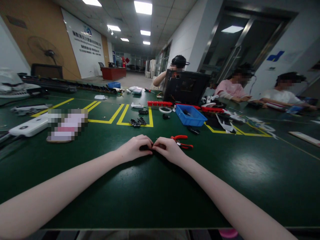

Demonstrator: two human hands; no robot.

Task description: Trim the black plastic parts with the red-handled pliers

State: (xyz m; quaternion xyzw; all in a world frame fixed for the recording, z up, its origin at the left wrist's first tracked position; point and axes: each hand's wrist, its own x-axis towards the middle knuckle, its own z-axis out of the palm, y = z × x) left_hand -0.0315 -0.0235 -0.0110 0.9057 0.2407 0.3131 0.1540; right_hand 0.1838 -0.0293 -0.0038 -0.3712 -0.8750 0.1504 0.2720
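Observation:
Over the green table (140, 196), my left hand (136, 148) and my right hand (168, 150) meet at their fingertips. Both are closed, thumbs against fingers. A small dark piece shows at the left fingers; its shape is mostly hidden, and I cannot make out what lies between the right fingertips. Just behind my right hand lie red-handled pliers (186, 146), partly covered by it. Black plastic parts (137, 122) rest farther back inside a yellow taped outline. A blue tray (190, 115) with dark pieces in it stands beyond the pliers.
A white power strip (31, 125) and a pixelated flat object (68, 126) lie at the left. Red strips (160, 103), a white ring (165, 109) and a large black casing (186, 87) are farther back. Several people sit across the table and at the right.

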